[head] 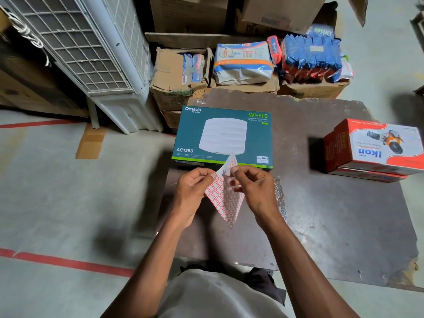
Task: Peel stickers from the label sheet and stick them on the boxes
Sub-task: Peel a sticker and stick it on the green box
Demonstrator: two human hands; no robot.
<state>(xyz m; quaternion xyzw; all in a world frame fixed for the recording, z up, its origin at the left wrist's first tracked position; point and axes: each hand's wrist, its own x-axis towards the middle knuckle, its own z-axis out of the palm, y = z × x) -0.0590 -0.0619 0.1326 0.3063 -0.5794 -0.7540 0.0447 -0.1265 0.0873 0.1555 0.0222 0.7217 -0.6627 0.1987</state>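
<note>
— Red-gridded label sheet (226, 198): where's it w/ you?
— Held up over the dark table (332, 203), near edge of the teal Wi-Fi box (223, 136). Your left hand (195, 191) pinches its upper corner; your right hand (254, 188) pinches the top edge.
— Far right?
— Red Ikon boxes (376, 149), stacked.
</note>
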